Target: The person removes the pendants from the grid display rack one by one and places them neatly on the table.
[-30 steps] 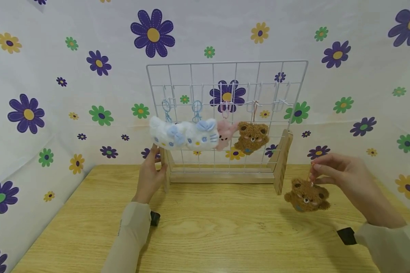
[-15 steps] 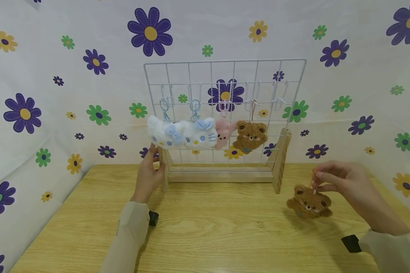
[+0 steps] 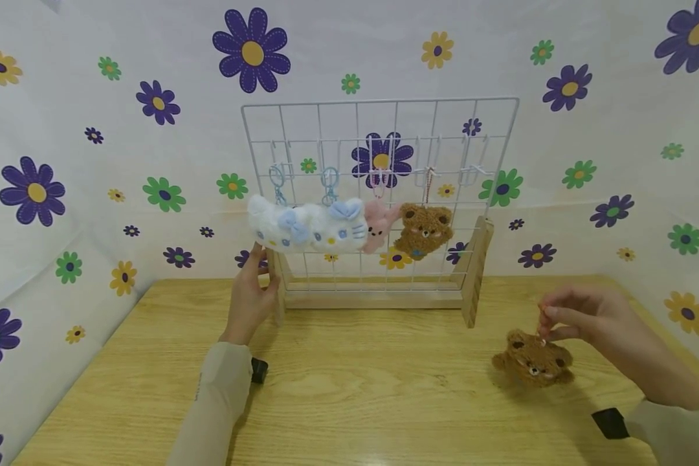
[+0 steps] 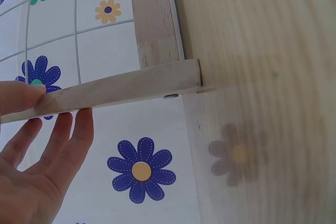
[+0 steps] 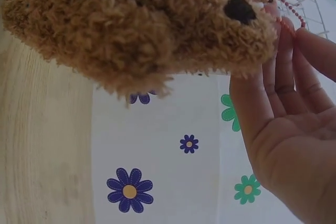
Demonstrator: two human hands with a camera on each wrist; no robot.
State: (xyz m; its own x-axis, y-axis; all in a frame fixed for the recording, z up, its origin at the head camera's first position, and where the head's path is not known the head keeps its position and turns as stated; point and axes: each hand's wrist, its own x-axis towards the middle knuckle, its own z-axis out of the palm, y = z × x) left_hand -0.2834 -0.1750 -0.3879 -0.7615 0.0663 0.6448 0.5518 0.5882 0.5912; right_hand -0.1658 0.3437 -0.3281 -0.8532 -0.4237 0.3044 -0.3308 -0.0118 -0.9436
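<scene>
In the head view my right hand [image 3: 602,333] pinches the cord of a brown plush bear keychain [image 3: 532,364], which dangles tilted over the right of the table. Up close in the right wrist view, the red bead chain [image 5: 290,8] runs between thumb and fingers beside the bear's curly fur [image 5: 131,40]. My left hand [image 3: 249,294] holds the left wooden leg of a white wire grid rack [image 3: 378,101]; the left wrist view has thumb and fingers on opposite sides of that leg [image 4: 126,85]. Most of the leg is hidden in the head view.
On the rack's hooks hang two white cat plushes with blue bows [image 3: 338,226], a pink plush [image 3: 378,226] and another brown bear [image 3: 425,230]. The rightmost hook [image 3: 474,169] bears no plush. A flower-print cloth [image 3: 198,129] stands behind the wooden table [image 3: 355,388].
My right hand has moved down and slightly right with the bear, away from the rack. The left hand keeps its hold on the leg. The head view has shifted slightly.
</scene>
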